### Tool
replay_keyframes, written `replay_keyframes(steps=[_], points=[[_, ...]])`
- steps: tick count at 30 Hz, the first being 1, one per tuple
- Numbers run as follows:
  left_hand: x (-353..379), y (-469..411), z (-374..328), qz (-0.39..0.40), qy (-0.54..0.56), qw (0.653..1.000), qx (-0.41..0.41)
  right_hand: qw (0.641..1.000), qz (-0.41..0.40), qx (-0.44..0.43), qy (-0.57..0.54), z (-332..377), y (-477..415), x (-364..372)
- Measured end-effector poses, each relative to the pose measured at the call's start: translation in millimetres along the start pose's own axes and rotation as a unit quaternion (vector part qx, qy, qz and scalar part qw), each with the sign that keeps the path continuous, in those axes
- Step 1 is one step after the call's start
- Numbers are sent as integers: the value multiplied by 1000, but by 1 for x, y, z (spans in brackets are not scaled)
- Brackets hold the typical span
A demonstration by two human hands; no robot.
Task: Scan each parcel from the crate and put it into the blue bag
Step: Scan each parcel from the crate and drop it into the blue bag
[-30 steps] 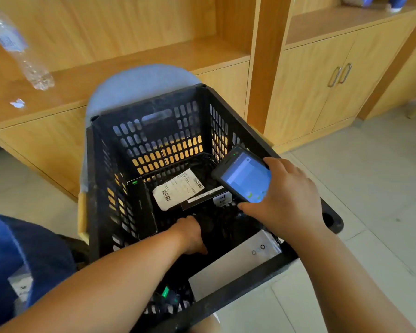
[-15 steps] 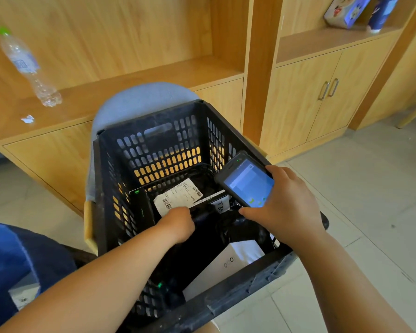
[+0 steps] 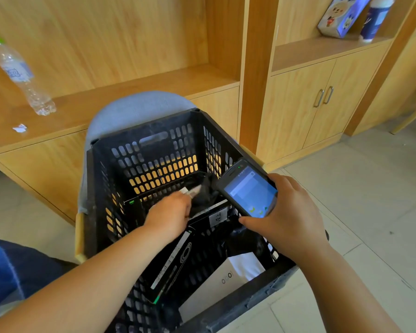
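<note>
Parcel in black wrap [image 3: 208, 192] is hanging just above the other contents of the black crate [image 3: 144, 133]. The left hand [image 3: 171, 212] is pinching it by one end, its grip clamped on the wrap beside a blurred white label [image 3: 190, 191]. The right hand [image 3: 289, 222] is holding the scanner [image 3: 249, 192] just beside the parcel, its grip curled round the body and the screen facing up. By my reading, the scan step is beginning (the label is too smeared to read). The next move is calling for the label to face the scanner's front end, then a carry to the blue bag. Blue fabric [image 3: 3, 267] at the lower left may be that bag, though I cannot tell. A black box [image 3: 175, 258] and a white box [image 3: 216, 284] are waiting in the crate.
</note>
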State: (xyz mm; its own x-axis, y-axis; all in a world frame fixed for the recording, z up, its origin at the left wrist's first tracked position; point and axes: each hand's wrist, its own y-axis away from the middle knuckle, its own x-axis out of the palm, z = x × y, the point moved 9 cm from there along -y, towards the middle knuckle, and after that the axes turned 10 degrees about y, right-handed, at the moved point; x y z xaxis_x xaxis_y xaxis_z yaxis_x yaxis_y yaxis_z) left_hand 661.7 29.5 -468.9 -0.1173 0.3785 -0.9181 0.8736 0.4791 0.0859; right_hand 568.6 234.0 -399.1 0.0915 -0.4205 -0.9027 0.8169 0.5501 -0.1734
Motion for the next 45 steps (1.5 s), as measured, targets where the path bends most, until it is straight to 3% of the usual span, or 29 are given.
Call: replay_keyframes(steps=[3, 4, 7, 11, 13, 16, 18, 21, 25, 31, 38, 45], points=[[62, 7, 13, 214, 22, 976, -40, 1000, 2, 2, 2, 0, -2, 0], [72, 7, 18, 245, 46, 967, -59, 1000, 5, 2, 5, 0, -2, 1], [65, -11, 33, 191, 79, 975, -87, 1000, 8, -2, 19, 2, -2, 3], [59, -28, 61, 141, -50, 979, -135, 999, 2, -6, 34, 4, -3, 5], [67, -31, 79, 160, -60, 967, -187, 999, -4, -8, 44, 5, -4, 6], [84, -30, 93, 211, 59, 944, -247, 998, -15, -7, 58, 5, -4, 7], [94, -25, 87, 244, 127, 932, -237, 998, -19, -9, 64, 5, -3, 8], [102, -20, 74, 272, 142, 930, -204, 997, -17, -8, 71, 6, -2, 8], [88, -19, 69, 207, 193, 930, -235, 998, 10, 8, 66, 6, -1, 6], [40, -8, 47, 100, 358, 894, -252, 999, -3, 30, 41, 14, 8, -16], [-56, 41, 38, -56, 541, 819, -184, 998, -53, 12, 12, 48, 28, -52], [-138, 137, 79, -190, 659, 711, -156, 997, -60, -51, -13, 115, 67, -68]])
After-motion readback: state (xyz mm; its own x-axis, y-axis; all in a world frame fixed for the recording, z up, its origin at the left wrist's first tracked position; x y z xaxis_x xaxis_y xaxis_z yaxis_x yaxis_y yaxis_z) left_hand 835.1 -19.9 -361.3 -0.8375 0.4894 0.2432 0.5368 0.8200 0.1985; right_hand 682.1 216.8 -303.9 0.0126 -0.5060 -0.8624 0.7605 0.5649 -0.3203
